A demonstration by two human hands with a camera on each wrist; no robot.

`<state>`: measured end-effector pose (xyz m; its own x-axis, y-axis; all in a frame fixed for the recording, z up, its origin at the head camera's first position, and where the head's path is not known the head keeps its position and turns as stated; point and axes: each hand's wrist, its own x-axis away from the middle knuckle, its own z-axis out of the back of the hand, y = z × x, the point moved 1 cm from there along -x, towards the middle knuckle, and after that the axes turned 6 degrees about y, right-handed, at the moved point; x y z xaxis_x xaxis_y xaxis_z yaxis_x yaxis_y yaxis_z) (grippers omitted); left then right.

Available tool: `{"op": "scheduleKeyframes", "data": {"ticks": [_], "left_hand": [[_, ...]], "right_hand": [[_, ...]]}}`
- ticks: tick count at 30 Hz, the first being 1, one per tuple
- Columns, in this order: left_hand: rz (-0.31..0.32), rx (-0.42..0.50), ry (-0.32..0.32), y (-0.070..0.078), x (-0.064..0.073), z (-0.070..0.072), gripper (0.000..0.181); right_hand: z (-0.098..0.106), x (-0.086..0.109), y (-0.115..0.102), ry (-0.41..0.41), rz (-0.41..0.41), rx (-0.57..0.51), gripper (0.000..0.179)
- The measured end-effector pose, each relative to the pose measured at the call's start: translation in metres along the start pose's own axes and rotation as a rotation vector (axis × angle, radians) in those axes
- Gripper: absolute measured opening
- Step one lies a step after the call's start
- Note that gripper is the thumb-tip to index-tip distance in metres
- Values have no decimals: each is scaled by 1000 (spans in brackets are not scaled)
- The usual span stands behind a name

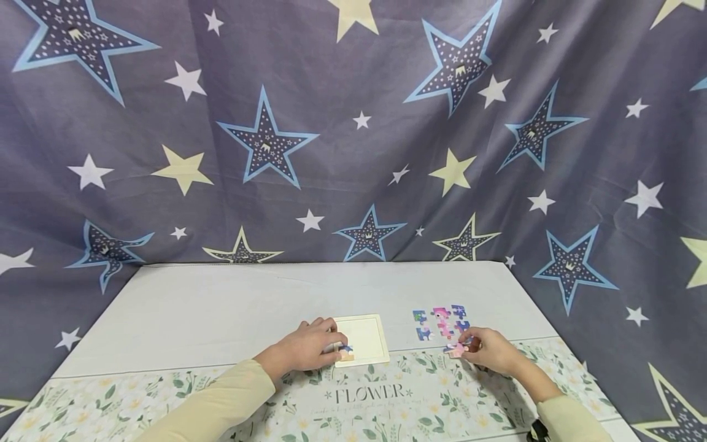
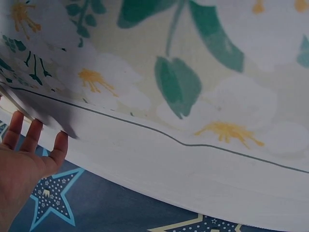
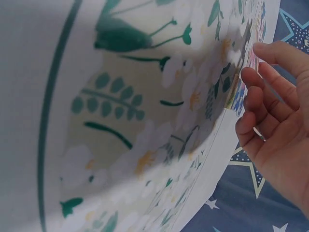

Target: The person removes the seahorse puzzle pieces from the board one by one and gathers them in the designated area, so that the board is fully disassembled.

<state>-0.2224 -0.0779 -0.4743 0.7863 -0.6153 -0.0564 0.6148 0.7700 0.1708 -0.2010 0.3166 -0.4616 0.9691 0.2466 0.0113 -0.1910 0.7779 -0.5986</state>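
A shallow cream puzzle tray (image 1: pixel 367 337) lies on the table, with one blue-and-tan puzzle piece (image 1: pixel 346 353) at its near left corner. My left hand (image 1: pixel 312 345) rests over the tray's left side, thumb and forefinger beside that piece; in the left wrist view, fairly straight fingers (image 2: pixel 34 133) reach toward the tray's edge. To the right, several flat pink and blue puzzle pieces (image 1: pixel 442 323) lie in a loose group. My right hand (image 1: pixel 493 352) pinches a pink puzzle piece (image 1: pixel 456 350) at the group's near edge; the exact finger contact is partly hidden.
A runner printed with flowers and the word FLOWER (image 1: pixel 369 393) covers the near part of the white table (image 1: pixel 221 313). Behind and beside the table hangs a dark curtain (image 1: pixel 342 166) with stars.
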Motion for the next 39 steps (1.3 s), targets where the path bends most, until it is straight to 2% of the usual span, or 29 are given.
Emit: {"op": "scheduleKeyframes", "data": {"ticks": [9, 25, 33, 39], "left_hand": [[1, 1, -3, -1, -1, -2, 32], [7, -8, 4, -2, -1, -3, 33], [-7, -4, 13, -2, -1, -3, 33], [-7, -5, 9, -2, -2, -3, 33]], "right_hand": [[-2, -3, 4, 4, -50, -25, 26], [-6, -7, 3, 17, -39, -28, 24], [-9, -10, 5, 15, -76, -19, 24], [-9, -12, 5, 10, -68, -12, 26]]}}
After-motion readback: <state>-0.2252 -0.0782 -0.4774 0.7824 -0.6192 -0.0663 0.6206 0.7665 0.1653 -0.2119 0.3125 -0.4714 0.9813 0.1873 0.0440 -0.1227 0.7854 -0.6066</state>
